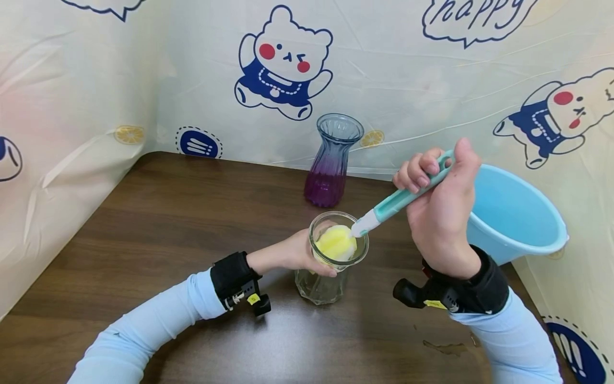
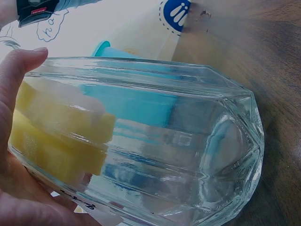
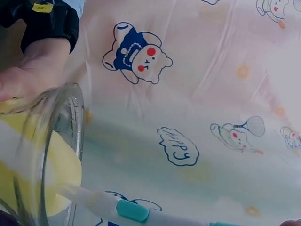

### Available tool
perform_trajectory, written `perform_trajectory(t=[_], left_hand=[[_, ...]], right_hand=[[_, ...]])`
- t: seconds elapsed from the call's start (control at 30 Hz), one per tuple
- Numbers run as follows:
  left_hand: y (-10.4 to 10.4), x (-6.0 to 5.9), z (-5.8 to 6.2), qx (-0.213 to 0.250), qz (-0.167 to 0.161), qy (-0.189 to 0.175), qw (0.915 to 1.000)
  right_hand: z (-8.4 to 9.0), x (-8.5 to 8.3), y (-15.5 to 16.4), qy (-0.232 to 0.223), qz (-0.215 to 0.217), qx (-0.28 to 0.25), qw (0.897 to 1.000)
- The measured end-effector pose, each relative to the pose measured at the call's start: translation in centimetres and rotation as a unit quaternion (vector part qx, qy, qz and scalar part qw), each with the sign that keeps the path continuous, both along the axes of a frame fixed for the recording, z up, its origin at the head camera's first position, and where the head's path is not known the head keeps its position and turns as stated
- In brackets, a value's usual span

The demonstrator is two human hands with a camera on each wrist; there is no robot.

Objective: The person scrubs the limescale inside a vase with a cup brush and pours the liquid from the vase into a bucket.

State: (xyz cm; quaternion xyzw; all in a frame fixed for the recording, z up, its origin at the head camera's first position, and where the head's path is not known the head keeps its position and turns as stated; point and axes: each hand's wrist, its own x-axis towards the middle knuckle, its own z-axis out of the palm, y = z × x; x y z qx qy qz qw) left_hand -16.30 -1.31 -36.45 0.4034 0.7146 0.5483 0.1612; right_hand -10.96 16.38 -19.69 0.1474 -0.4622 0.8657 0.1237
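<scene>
Bottom of head view: two pale-blue sleeves, black wrist straps with cameras. Small dried smear on the dark wood surface (image 1: 158, 213) at lower right.

Centre: clear glass vase (image 1: 331, 266) standing upright on the surface, left hand (image 1: 292, 255) wrapped round its upper part from the left, fingers curled on the glass just under the rim; thumb tip along the wall in the left wrist view (image 2: 19, 70).

Yellow sponge (image 1: 337, 242) sitting in the vase mouth, at or just under rim level, filling most of the opening. In the left wrist view sponge (image 2: 56, 136) pressed against the near wall, lower body of the vase without visible water or suds.

Right of centre: right hand (image 1: 443, 213) gripping the teal handle (image 1: 403, 198) of the sponge brush, fingers curled tight round it, thumb up at the top end. Handle slanting down-left, white neck meeting the sponge at the rim.

Judged progress: scrubbing at or near its start, sponge only in the mouth, deeper walls and base left to reach.

Further right: light-blue basin (image 1: 515, 213), partly behind the right hand. Back centre: purple-tinted vase (image 1: 332, 162), upright, well apart. Behind, bear-print cloth (image 1: 288, 64) as backdrop.
</scene>
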Motion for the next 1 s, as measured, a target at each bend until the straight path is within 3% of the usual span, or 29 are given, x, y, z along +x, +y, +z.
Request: perform_trajectory(t=[0.07,0.3,0.43,0.53,0.8,1.0], left_hand=[[0.0,0.0,0.0,-0.004,0.000,0.004,1.0000],[-0.1,0.0,0.1,-0.025,0.004,0.003,0.9997],[0.0,0.0,0.2,-0.034,0.009,0.016,0.9993],[0.0,0.0,0.2,-0.039,0.016,0.021,0.9989],[-0.1,0.0,0.3,-0.039,0.017,0.012,0.9990],[-0.1,0.0,0.1,-0.028,0.008,0.008,0.9996]], right_hand=[[-0.3,-0.1,-0.3,0.005,0.000,-0.001,1.000],[-3.4,-0.9,-1.9,0.043,-0.017,0.074,0.996],[-5.2,-1.2,-2.5,0.076,0.015,0.109,0.991],[-5.8,-1.3,-2.8,0.076,0.030,0.139,0.987],[-5.4,-1.1,-3.0,0.082,0.064,0.168,0.980],[-4.0,-0.9,-2.3,0.124,0.058,0.139,0.981]])
